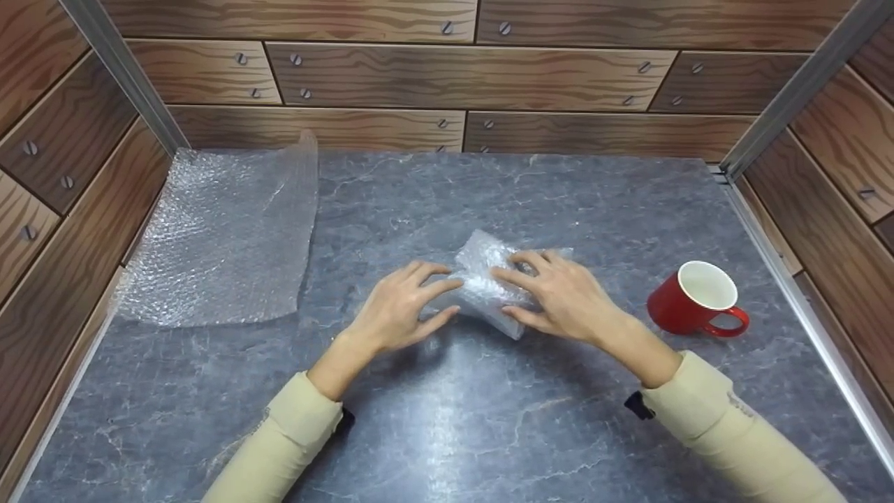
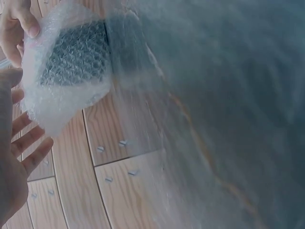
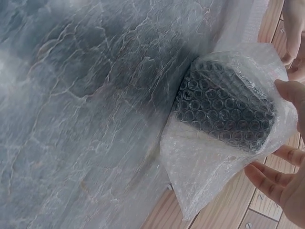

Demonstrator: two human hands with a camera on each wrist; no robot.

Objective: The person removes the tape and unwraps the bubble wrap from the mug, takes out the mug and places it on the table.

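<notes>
A bubble-wrapped package (image 1: 482, 269) lies in the middle of the table. A dark shape shows through its bubbles (image 3: 224, 107) in the wrist views, and loose flaps of clear wrap stick out around it. My right hand (image 1: 566, 293) is over the package's right side, fingers spread, fingertips and thumb right at the wrap. At the left edge is my left hand (image 1: 401, 304), its fingers apart and loosely extended toward the package. In the left wrist view, the left fingers (image 2: 31, 140) stand spread beside a pale flap.
A sheet of bubble wrap (image 1: 223, 237) lies flat at the back left. The red mug (image 1: 677, 304) stands upright on the right, white inside, handle pointing right. Wood-patterned walls (image 1: 461, 77) and metal posts (image 1: 796, 91) border the marbled grey table (image 1: 447, 433).
</notes>
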